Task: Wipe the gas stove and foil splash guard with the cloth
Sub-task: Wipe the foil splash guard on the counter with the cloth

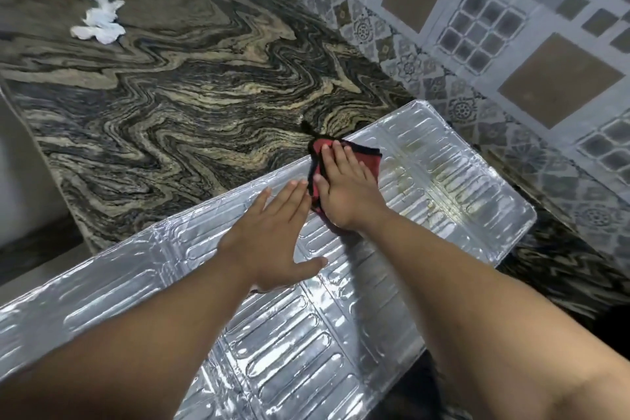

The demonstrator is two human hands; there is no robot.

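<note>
Two bare forearms come into the head view from the bottom edge, with no sleeve, cuff or glove covering either one as far as the picture reaches. The bare left hand [272, 242] and the bare right hand [344, 191] carry no ring, watch, bracelet or band at the wrist. The fingernails that show are short, plain and unpainted, and the right forearm shows a soft crease near its elbow at the lower right corner.

Veined stone counter [177, 85], crumpled white tissue [99, 22] — patterned wall tiles [477, 20]
</note>
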